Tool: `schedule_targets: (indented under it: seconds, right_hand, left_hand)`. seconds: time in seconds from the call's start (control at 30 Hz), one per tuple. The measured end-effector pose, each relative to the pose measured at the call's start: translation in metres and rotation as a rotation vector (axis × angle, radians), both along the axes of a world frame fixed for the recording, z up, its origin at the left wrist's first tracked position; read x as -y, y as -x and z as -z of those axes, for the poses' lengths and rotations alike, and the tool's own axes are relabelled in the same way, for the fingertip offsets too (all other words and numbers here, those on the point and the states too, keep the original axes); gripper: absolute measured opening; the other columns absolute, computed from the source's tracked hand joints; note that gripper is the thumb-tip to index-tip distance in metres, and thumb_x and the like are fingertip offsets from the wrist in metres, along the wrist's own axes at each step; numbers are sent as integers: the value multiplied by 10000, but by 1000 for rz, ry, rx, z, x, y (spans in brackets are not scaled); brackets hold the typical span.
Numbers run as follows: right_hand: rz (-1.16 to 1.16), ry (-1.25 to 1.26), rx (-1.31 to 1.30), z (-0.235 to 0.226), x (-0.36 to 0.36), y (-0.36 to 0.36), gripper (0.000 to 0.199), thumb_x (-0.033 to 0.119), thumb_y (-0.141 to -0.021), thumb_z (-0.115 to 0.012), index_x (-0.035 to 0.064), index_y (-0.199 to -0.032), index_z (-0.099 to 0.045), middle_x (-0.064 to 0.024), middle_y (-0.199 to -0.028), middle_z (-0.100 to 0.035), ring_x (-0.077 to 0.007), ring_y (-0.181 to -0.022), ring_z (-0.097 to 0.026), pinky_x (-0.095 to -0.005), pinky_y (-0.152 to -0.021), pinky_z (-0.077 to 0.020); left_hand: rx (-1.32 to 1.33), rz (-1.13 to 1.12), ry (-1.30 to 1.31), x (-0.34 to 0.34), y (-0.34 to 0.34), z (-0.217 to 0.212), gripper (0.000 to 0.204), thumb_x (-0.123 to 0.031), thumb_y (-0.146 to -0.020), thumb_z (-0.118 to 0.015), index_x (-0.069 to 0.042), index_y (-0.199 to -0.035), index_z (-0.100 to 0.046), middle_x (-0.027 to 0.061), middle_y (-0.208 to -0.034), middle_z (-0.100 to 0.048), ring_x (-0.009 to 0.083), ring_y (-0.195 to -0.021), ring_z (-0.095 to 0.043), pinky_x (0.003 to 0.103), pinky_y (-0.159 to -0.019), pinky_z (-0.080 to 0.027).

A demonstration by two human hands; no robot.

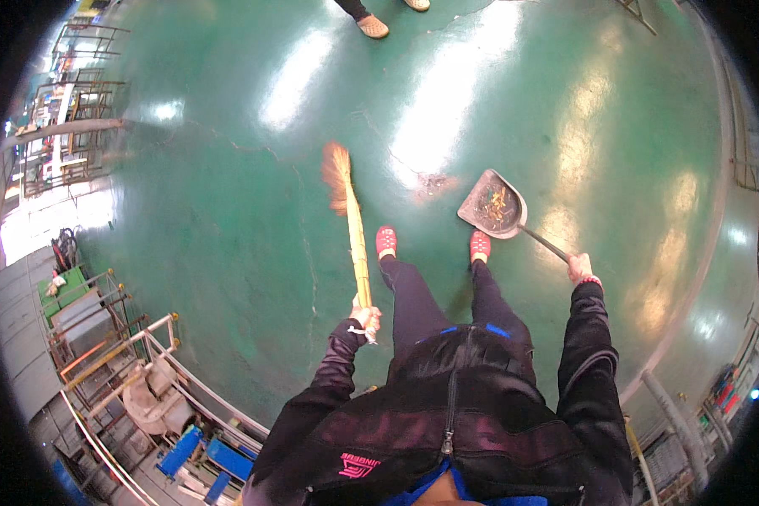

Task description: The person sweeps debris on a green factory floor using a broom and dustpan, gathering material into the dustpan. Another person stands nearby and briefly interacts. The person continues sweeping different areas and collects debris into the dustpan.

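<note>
Near the frame's centre, the left hand (365, 317) grips the broom (352, 221), bristles raised; the right hand (578, 268) clasps the dustpan (493, 204), already loaded, beside a debris pile (433, 184). Tilting it risks spilling onto the green floor (228, 211).

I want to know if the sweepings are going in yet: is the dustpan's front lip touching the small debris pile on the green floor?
Apart. The head view shows bare green floor between the dustpan lip and the debris pile.
</note>
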State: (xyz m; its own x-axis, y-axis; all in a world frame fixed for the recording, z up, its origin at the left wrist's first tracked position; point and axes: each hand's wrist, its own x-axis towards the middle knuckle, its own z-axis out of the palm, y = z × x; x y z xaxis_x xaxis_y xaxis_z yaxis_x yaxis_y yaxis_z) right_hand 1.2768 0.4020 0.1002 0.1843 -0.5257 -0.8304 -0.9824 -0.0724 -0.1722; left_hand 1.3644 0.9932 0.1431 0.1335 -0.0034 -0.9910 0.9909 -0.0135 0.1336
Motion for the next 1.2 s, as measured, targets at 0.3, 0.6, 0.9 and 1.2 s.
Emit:
schedule_targets:
  seconds: [0.3,0.6,0.9,1.2]
  right_hand:
    - [-419,153,-57,66,73,-106,286,208,-729,-512,-63,-644,-543,-178,-507,-516,-242,-467,-553,-355,-449,-417]
    - [-702,272,-95,72,42,-100,367,275,-756,-522,-84,-818,-564,-289,-851,-546,-373,-888,-534,-388,-781,-429]
    - [-697,241,-87,82,34,-101,353,278,-770,-475,-43,-888,-567,-271,-852,-556,-370,-871,-542,-400,-772,-435]
    - [-631,267,-111,95,41,-95,335,266,-765,-482,-34,-876,-582,-257,-878,-559,-354,-890,-543,-397,-776,-435]
  left_hand:
    - [-108,116,94,118,47,2,806,43,-672,-501,-256,-1283,-68,69,-644,-464,145,-384,-441,288,-320,-392]
    - [-192,219,207,137,89,35,836,77,-680,-471,-313,-1293,-58,57,-581,-424,122,-374,-400,292,-326,-383]
    - [-377,42,461,144,90,12,843,46,-691,-504,-294,-1308,-41,28,-586,-423,92,-385,-377,240,-330,-337]
    - [-193,267,182,112,77,-46,188,-62,-708,-522,-34,-882,-454,25,-556,-440,119,-402,-431,245,-359,-357]
